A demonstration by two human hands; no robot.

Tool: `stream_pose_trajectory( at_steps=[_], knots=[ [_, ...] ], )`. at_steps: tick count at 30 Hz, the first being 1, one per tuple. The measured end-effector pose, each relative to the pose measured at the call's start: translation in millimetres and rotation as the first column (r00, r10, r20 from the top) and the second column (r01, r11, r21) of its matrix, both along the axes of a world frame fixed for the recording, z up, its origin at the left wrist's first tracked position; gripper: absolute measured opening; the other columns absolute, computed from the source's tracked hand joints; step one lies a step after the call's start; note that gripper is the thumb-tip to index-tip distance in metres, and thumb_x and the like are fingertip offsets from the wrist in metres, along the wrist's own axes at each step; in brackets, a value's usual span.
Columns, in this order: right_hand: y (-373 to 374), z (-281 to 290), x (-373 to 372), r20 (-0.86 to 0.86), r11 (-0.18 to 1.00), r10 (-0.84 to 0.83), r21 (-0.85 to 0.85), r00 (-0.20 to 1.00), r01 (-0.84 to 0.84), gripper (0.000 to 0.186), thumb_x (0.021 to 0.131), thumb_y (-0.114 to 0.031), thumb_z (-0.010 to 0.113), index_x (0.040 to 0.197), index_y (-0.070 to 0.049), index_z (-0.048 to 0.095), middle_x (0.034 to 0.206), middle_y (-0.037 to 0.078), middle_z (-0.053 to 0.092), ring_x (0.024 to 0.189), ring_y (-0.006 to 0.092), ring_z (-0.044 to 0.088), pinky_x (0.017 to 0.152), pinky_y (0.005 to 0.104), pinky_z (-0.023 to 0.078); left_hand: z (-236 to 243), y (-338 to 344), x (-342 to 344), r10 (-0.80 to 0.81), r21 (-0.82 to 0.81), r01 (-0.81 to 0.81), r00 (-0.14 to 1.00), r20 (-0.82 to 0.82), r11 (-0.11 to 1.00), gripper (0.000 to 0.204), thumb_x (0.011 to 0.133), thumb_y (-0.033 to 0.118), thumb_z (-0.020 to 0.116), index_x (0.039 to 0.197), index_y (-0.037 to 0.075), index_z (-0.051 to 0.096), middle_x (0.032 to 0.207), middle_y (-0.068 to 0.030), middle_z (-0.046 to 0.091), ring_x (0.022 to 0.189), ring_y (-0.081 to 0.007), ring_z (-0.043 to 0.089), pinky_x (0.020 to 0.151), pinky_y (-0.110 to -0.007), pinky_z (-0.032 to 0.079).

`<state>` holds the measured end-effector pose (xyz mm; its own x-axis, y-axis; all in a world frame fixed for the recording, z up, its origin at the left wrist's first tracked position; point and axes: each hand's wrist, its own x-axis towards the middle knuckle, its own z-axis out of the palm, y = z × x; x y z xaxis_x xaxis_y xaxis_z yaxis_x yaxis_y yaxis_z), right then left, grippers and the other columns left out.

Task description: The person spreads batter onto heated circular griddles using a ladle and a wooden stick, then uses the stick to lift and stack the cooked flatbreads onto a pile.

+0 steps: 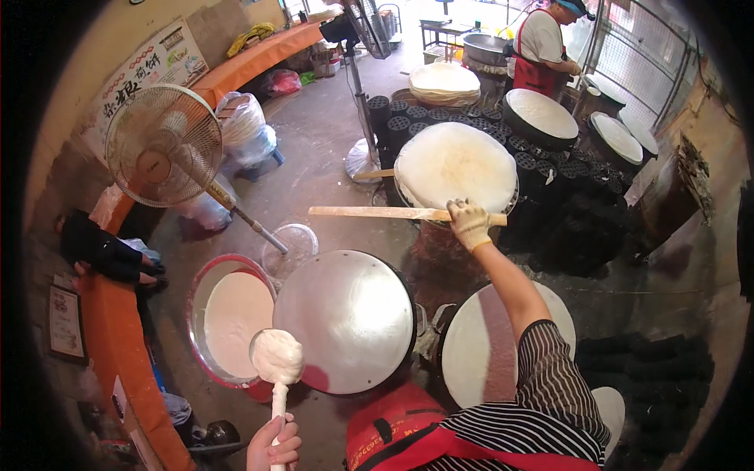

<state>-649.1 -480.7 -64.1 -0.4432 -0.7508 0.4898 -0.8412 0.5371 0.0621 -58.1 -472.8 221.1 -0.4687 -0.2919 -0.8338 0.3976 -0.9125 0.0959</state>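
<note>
My bare left hand (273,443) is closed round the handle of a ladle (279,392), whose bowl is heaped with pale batter (280,355). The ladle hangs between a red-rimmed basin (196,286) of the same batter and a bare round griddle (345,314). Reaching forward, my gloved right hand (469,223) grips a long flat wooden stick (369,212) near its right end. That stick lies crosswise at the near side of a pile of round thin pancakes (455,165). To the right, a second griddle carries a spread pale pancake (471,345), partly behind my right arm.
A standing fan (163,149) rises at the left, another fan (365,31) farther back. Black honeycomb coal briquettes (542,161) are stacked beyond the pancakes. At the far right a person in a red apron (542,55) works by more griddles (540,116). An orange-covered ledge (118,345) runs along the left.
</note>
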Motion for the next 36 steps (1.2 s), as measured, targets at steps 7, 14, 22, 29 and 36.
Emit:
stream_pose_trajectory(
  at_steps=[7,14,22,29,36],
  knots=[
    [22.1,2.7,30.2,0.107,0.999,-0.002,-0.042,0.994,0.007,0.041,0.078,-0.016,0.065,0.119,-0.016,0.064,0.112,0.007,0.066,0.097,0.027,0.062,0.081,0.0372,0.054,6.0,8.5,-20.1,-0.119,-0.102,0.113,0.992,-0.047,0.988,0.025,0.106,0.019,0.036,0.113,-0.002,0.048,0.077,-0.0049,0.044,0.054,-0.0095,0.039,0.039,-0.02,0.033],
    [63.7,34.3,77.5,0.645,0.997,0.043,-0.071,0.763,0.004,0.034,0.087,-0.027,0.064,0.116,-0.008,0.064,0.092,0.017,0.068,0.09,0.0298,0.067,0.08,0.0415,0.053,-31.2,-12.2,-60.8,-0.54,-0.387,0.602,0.798,0.268,0.698,0.016,0.101,0.012,0.049,0.114,0.005,0.048,0.072,0.0012,0.04,0.052,-0.0043,0.035,0.039,-0.017,0.026],
    [157.0,1.5,298.5,0.916,0.885,0.323,-0.203,-0.239,0.419,0.037,0.103,-0.022,0.044,0.138,-0.013,0.051,0.1,0.012,0.069,0.084,0.0249,0.066,0.078,0.0348,0.053,-240.3,-97.2,-105.0,-0.028,-0.556,0.708,0.606,0.795,-0.436,0.025,0.081,0.013,0.062,0.102,0.0,0.061,0.072,-0.016,0.064,0.066,-0.031,0.065,0.06,-0.043,0.05],
    [198.6,-4.7,497.9,0.743,0.914,-0.244,-0.038,0.623,0.404,0.056,0.096,-0.026,0.054,0.15,-0.024,0.037,0.109,0.019,0.059,0.092,0.0434,0.061,0.08,0.0486,0.051,-220.1,-137.6,-86.9,0.346,-0.387,0.708,0.655,0.671,-0.591,0.025,0.074,0.007,0.063,0.098,0.005,0.064,0.092,-0.0172,0.063,0.086,-0.0416,0.059,0.073,-0.048,0.048],
    [106.8,-26.9,554.2,0.952,0.783,-0.071,-0.132,0.298,0.608,0.048,0.097,-0.03,0.052,0.144,-0.021,0.047,0.106,0.02,0.065,0.103,0.0373,0.063,0.088,0.0445,0.049,-175.0,-209.5,-25.7,0.248,-0.55,0.58,0.79,0.561,-0.601,0.024,0.074,0.009,0.067,0.096,0.002,0.064,0.09,-0.0167,0.062,0.081,-0.0337,0.06,0.072,-0.043,0.048]
  ],
)
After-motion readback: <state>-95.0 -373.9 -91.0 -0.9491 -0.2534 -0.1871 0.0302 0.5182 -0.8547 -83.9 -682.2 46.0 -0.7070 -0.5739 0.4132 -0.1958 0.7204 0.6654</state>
